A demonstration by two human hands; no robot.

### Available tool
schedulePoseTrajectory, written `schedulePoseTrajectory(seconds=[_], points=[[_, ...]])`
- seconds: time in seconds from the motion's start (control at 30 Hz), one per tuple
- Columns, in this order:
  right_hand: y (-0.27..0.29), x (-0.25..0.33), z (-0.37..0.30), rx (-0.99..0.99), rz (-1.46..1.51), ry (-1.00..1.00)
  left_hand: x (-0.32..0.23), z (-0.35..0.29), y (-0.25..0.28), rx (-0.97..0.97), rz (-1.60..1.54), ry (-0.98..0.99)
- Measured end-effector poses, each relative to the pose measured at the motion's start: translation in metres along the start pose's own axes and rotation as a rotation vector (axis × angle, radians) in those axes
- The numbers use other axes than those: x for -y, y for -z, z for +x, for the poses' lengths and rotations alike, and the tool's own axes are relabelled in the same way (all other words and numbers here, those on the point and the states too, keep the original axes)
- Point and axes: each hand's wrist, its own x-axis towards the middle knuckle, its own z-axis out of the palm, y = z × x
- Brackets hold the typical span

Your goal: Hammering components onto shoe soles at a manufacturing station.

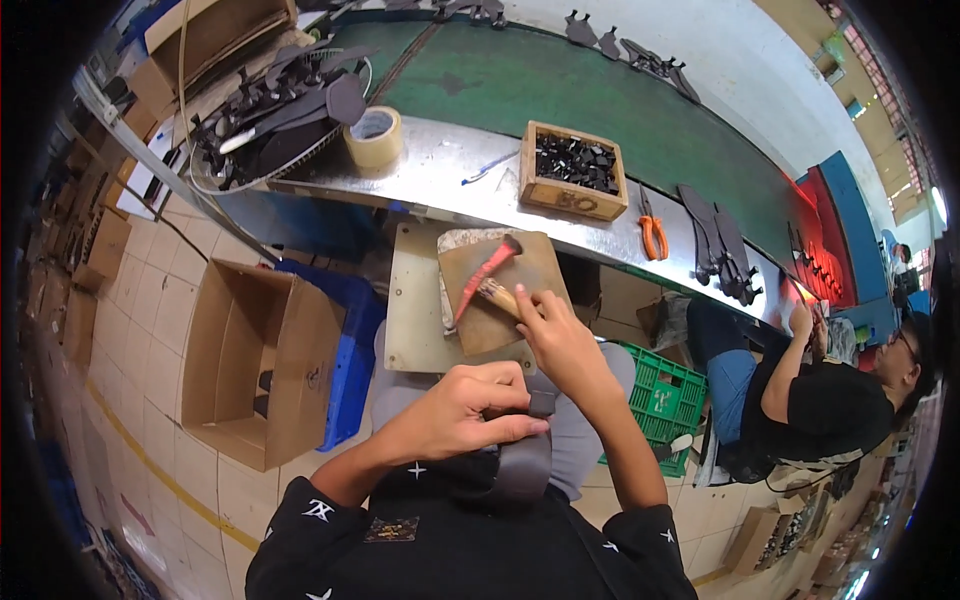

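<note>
My right hand [555, 335] is closed round the wooden handle of a hammer [491, 275] with a red head. The hammer is over a brown square pad [530, 330] on a pale board in front of me. Close to my lap, my left hand [480, 408] grips a dark, curved shoe sole [524, 466]. A small dark block [541, 403], like a heel, shows at the sole's upper end by my fingertips. My fingers hide part of the sole.
Ahead runs a metal-edged bench with a wooden box [575, 200] of small black pieces, orange pliers [652, 235], a tape roll [374, 137] and a basket of dark soles [290, 110]. A cardboard box [230, 360] stands left; a green crate [662, 398] and a seated person [835, 410] are right.
</note>
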Motion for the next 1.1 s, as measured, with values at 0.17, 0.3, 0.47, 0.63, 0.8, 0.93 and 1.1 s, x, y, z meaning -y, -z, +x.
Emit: schedulePoseTrajectory(seconds=[0.17,0.3,0.47,0.63,0.8,0.93,1.1], points=[[0.054,0.027,-0.012,0.030,0.622,0.107,-0.007,-0.013,-0.002,0.068,-0.215,0.133],[0.073,0.028,-0.031,0.109,1.015,0.305,-0.007,-0.014,-0.007,0.180,-0.347,0.163],[0.083,0.030,-0.028,0.269,0.987,0.429,-0.009,-0.011,-0.011,0.362,-0.479,0.248],[0.084,0.025,-0.021,0.336,0.931,0.563,-0.001,-0.009,-0.009,0.453,-0.506,0.247],[0.093,0.028,-0.013,0.439,0.873,0.749,0.000,-0.003,-0.008,0.673,-0.609,0.256],[0.088,0.034,-0.022,0.455,0.993,0.683,-0.001,0.001,-0.008,0.744,-0.610,0.183],[0.077,0.034,-0.031,0.303,1.035,0.679,0.007,0.008,-0.012,0.792,-0.625,0.196]])
